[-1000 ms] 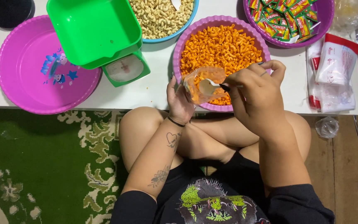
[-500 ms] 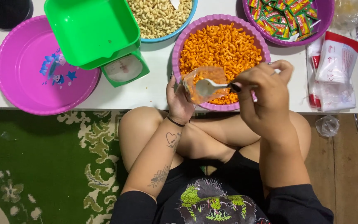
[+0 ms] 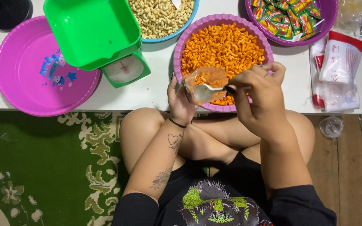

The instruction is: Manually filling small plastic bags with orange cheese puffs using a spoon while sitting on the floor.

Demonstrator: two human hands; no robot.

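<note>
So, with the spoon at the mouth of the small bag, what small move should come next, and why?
Probably tip the spoon so that its load drops into the clear bag. The right hand holds the spoon's bowl at the bag's open mouth, and the left hand holds the bag over the bowl of orange macaroni, so spills fall back in.

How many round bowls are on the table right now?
4. Empty pink bowl at far left; blue bowl of pale macaroni at top centre; purple bowl of orange macaroni by the hands; purple bowl of sachets at top right. More may lie outside the frame.
</note>
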